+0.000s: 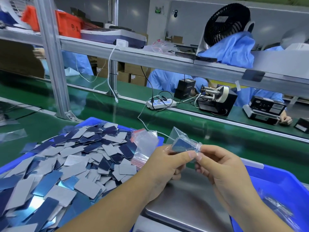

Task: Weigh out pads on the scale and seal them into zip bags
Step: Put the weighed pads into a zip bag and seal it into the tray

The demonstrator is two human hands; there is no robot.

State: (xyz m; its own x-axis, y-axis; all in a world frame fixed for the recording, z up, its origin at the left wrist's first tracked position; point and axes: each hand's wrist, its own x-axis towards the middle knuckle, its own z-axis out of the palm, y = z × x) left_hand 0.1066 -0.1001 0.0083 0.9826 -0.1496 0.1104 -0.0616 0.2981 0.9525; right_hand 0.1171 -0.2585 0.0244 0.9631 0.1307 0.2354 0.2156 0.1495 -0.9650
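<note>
While both hands are raised above the steel pan of the scale point(189, 200), the left hand point(164, 166) and the right hand point(224, 169) each pinch one end of a small zip bag point(183, 144) with pads inside. Its grip on each side is narrow, thumb against fingers. Loose pads point(70, 164) fill the blue tray point(90, 120) on the left, with spare bags point(144, 148) lying on them.

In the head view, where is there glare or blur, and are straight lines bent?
Head view: glare on the shiny blue pads and the scale pan; the shelf rail bows from wide-angle distortion; the zip bag between the left hand and right hand is slightly soft.
</note>
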